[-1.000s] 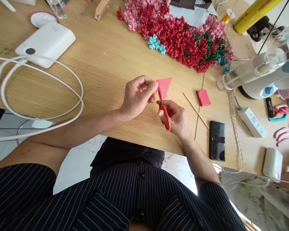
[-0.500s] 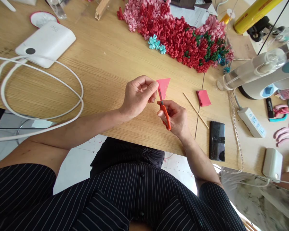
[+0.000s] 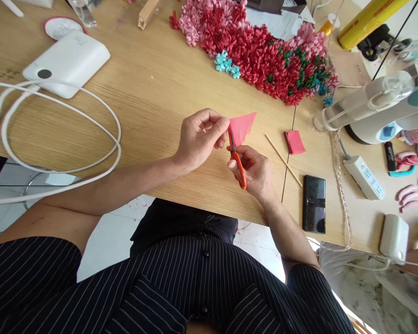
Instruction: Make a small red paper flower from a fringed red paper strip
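Where a looped white cable [image 3: 119,139] lies at far left on the wooden surface [image 3: 153,116], a white plastic device [image 3: 66,65] rests just above it. Next, the left hand [image 3: 198,139] is closed in a pinch on a triangular sheet of pink paper [image 3: 241,127], held above the surface, its far edge cut into a fine fringe. Just beside it, the right hand [image 3: 254,170] grips orange-handled scissors [image 3: 239,169], with the blades [image 3: 231,141] reaching up to the paper's lower edge near the left thumb. Beyond the hands, a mass of red and pink paper flowers [image 3: 264,60] lies along the far side of the surface. Further right come a thin wooden stick [image 3: 283,160], a folded pink paper square [image 3: 294,141], and a black smartphone [image 3: 314,204] near the surface's front edge. At far right lie a braided cord [image 3: 341,199], a white power strip [image 3: 364,177], and a white appliance [image 3: 372,104].
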`<state>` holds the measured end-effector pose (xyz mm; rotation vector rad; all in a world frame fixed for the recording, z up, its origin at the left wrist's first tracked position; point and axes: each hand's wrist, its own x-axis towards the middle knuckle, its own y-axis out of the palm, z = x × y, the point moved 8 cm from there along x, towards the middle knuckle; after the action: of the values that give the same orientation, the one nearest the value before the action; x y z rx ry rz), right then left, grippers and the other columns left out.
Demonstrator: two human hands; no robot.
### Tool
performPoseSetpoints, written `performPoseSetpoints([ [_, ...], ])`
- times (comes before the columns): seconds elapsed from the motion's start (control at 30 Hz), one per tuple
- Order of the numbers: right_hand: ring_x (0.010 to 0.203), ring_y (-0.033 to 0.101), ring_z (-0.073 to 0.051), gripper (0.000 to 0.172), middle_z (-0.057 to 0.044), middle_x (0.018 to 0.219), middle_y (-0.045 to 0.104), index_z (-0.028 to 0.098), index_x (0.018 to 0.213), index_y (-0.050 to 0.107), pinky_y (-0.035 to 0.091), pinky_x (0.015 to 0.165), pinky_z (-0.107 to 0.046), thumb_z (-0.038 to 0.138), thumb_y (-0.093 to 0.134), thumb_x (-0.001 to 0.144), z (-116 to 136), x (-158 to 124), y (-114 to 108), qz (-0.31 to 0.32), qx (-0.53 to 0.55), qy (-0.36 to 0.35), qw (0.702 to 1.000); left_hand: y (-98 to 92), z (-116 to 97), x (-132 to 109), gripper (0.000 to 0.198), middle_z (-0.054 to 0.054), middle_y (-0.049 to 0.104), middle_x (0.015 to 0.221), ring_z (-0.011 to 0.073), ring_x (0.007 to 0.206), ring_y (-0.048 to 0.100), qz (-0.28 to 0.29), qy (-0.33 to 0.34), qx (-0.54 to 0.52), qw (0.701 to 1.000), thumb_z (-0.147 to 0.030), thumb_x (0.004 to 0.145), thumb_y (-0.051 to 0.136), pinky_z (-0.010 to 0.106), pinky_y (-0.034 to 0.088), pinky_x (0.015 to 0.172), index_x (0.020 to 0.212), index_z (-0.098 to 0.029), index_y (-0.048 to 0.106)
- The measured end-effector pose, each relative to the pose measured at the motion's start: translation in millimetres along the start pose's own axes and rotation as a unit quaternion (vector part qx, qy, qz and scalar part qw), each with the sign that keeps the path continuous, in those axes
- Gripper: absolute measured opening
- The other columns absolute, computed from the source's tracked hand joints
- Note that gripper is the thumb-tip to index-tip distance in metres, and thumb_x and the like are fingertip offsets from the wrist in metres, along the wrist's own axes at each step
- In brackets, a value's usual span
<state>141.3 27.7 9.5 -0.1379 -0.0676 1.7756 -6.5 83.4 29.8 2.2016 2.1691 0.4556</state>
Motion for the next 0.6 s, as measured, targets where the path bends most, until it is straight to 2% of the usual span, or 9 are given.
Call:
performPoseSetpoints([
  [0.4,0.054,0.039,-0.006,0.064,0.009,0.067,0.049,0.02,0.104,0.068,0.031,0.05,-0.025,0.069,0.089,0.069,1.5,0.8,-1.3,-0.005,-0.004,-0.005,1.0,2.5,-2.7,-1.3,0.035,-0.006,0.06,0.055,0.0042,0.046,0.053,0.006,-0.005,-0.011,1.0,-0.038,0.093,0.078,0.017,0.045,0.047,0.071,-0.019,0.058],
  [0.6,0.052,0.035,-0.005,0.064,0.01,0.064,0.046,0.019,0.106,0.069,0.025,0.046,-0.025,0.068,0.089,0.07,1.2,0.1,-0.6,-0.001,0.001,-0.006,1.0,2.0,-2.0,-0.5,0.035,-0.005,0.061,0.055,0.0043,0.046,0.054,0.007,0.0,-0.017,1.0,-0.039,0.092,0.078,0.016,0.045,0.046,0.07,-0.019,0.059],
])
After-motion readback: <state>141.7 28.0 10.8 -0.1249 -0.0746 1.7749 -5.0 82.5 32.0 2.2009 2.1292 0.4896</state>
